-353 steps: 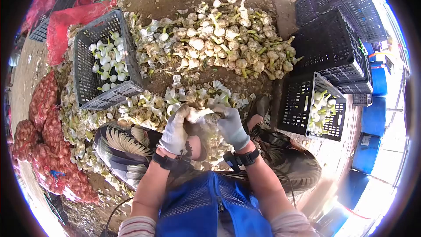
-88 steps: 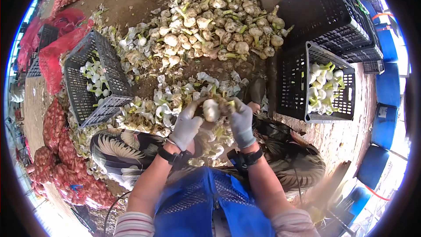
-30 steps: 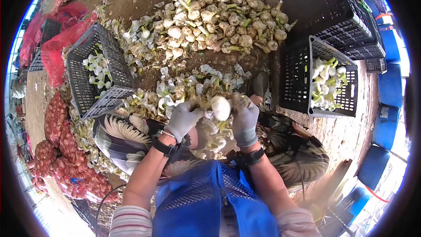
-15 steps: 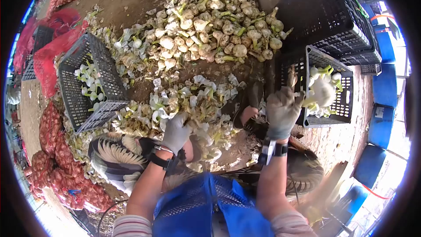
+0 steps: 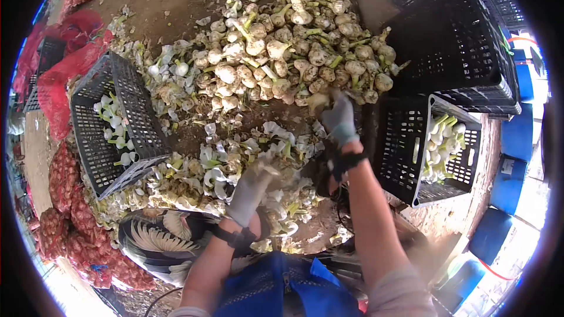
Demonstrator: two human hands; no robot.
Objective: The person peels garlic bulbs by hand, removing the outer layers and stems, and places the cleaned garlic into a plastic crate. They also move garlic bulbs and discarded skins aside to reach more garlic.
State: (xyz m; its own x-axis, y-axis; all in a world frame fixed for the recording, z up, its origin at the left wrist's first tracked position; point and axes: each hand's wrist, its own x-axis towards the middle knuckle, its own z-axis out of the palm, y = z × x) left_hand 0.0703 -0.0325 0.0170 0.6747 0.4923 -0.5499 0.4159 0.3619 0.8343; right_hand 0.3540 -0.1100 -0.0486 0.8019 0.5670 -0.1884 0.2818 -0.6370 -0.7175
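"So, left of the left grip (image 5: pixel 252 189)?"
"Black plastic crate (image 5: pixel 141 114), trimmed garlic bulbs (image 5: pixel 116 122) inside."
"That grip?"
"Blurred over garlic peelings (image 5: pixel 220 157); I can't tell whether it's pinching."
"And the right grip (image 5: pixel 336 111)?"
"Blurred at the garlic heap (image 5: pixel 279 51), one tan bulb (image 5: pixel 318 102) by its fingertips, hold unclear; rightward, a second crate (image 5: pixel 404 149)."

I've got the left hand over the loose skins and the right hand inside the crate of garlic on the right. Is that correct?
Not quite: the head view shows the right hand at the near edge of the garlic pile, not inside the crate. The left hand is over the loose skins.
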